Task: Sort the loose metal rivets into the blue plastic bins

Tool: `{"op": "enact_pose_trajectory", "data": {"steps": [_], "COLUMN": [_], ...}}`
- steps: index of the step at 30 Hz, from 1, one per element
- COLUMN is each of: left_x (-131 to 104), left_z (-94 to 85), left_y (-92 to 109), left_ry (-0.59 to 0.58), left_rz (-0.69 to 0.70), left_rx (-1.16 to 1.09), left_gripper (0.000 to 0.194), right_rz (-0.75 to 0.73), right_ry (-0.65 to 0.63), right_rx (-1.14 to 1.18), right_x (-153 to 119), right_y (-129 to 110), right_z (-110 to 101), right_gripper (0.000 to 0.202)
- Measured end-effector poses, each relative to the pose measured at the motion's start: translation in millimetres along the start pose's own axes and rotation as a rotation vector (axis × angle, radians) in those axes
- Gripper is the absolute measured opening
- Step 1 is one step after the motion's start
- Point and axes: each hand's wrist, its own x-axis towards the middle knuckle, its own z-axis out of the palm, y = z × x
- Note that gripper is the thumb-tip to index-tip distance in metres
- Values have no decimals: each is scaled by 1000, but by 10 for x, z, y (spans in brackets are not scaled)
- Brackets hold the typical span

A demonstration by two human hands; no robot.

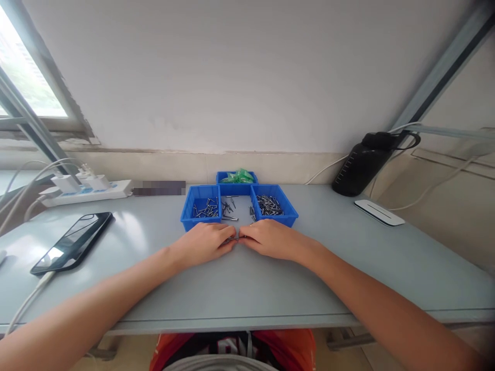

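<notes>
Near the middle of the grey table, my left hand has its fingers closed on a small metal part. My right hand meets it fingertip to fingertip, pinching a small metal piece mostly hidden by the fingers. Just behind my left hand is a blue bin with scattered metal parts; behind my right hand another blue bin holds a denser heap. Loose metal parts lie on the table between the bins. A third blue bin at the back holds green plastic.
At the left are a phone with a cable and a white power strip with plugs. A black bottle leans at the back right, near a white flat device. The table's front edge runs below my arms.
</notes>
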Motion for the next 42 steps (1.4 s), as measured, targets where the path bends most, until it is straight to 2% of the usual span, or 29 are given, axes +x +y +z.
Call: {"op": "enact_pose_trajectory", "data": {"steps": [8, 16, 19, 23, 27, 30, 35, 42], "left_x": [14, -1, -4, 3, 19, 26, 22, 17], "left_z": [-31, -4, 11, 6, -14, -29, -47, -24], "left_y": [26, 7, -8, -7, 2, 11, 42, 31], "left_ry": [-49, 123, 153, 107, -22, -83, -95, -44], "left_rz": [-51, 81, 112, 59, -57, -82, -109, -143], "left_rx": [48, 40, 48, 50, 91, 115, 147, 175], "left_gripper": [25, 26, 25, 24, 27, 27, 27, 31], "right_rz": [60, 29, 36, 70, 106, 102, 102, 105], "right_ry": [9, -28, -23, -12, 42, 94, 107, 3], "right_rx": [-60, -42, -61, -87, -106, -91, -83, -89], "right_x": [-3, 13, 15, 12, -3, -11, -7, -3], "right_y": [16, 33, 37, 45, 31, 4, -9, 20], "right_z": [1, 42, 51, 37, 6, -14, -31, -36], "right_gripper": [27, 26, 26, 25, 26, 30, 32, 30]}}
